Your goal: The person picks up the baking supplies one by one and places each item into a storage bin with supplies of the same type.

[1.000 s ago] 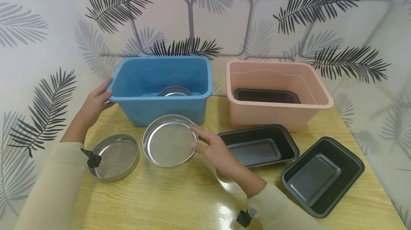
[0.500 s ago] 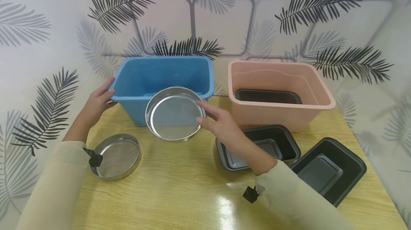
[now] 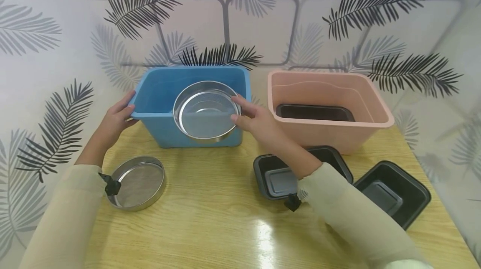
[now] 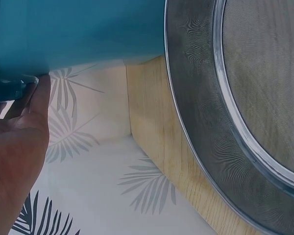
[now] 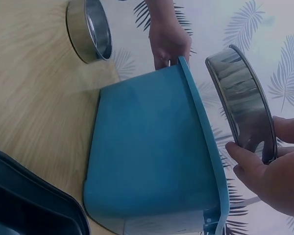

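Observation:
My right hand (image 3: 257, 125) pinches the side of a round metal sieve (image 5: 242, 98), thumb on one face and fingers on the other. In the head view this sieve (image 3: 206, 112) is raised in front of the blue tub's opening, and the tub's rim shows through its mesh. With my left hand (image 3: 114, 120) I grip the left end of the rim of the blue plastic tub (image 3: 158, 131). A second round sieve (image 3: 140, 185) lies on the table below my left hand, its mesh clear in the left wrist view.
A pink tub (image 3: 312, 133) with a dark loaf pan (image 3: 315, 112) inside stands to the right of the blue one. Two more dark loaf pans, one near (image 3: 276, 181) and one farther right (image 3: 394, 194), lie on the wooden table (image 3: 195, 235), partly behind my right arm.
My right hand has lifted the sieve off the table, up to the blue tub's opening. My left hand stays on the rim.

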The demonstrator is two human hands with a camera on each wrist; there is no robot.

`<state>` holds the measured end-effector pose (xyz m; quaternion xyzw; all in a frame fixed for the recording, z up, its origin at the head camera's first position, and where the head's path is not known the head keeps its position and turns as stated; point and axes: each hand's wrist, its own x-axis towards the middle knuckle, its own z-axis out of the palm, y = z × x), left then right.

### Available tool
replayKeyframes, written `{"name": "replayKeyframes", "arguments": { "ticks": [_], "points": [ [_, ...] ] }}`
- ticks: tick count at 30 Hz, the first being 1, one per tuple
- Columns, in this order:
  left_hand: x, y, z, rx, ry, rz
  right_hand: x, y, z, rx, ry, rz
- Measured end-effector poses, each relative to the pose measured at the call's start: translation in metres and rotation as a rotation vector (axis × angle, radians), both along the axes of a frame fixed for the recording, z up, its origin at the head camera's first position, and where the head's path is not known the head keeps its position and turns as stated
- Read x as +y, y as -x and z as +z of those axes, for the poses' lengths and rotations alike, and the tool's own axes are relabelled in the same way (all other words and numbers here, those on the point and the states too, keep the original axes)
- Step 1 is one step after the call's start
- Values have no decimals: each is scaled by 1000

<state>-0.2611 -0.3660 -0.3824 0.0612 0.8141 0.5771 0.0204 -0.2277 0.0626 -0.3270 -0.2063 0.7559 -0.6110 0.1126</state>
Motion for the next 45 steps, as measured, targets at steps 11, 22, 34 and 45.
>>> {"name": "replayKeyframes", "arguments": {
  "ticks": [11,22,34,45],
  "points": [
    [2,-2,1,-6,-65,-19,-5,29,6,-95,62,-45],
    [2,-5,1,-1,-60,-21,-16,72,4,-103,53,-102],
    [2,-5,3,-12,-74,-31,-34,104,7,-165,129,-108],
    [3,-5,3,-23,-92,-37,-50,133,2,-202,176,-98]
  ]
}}
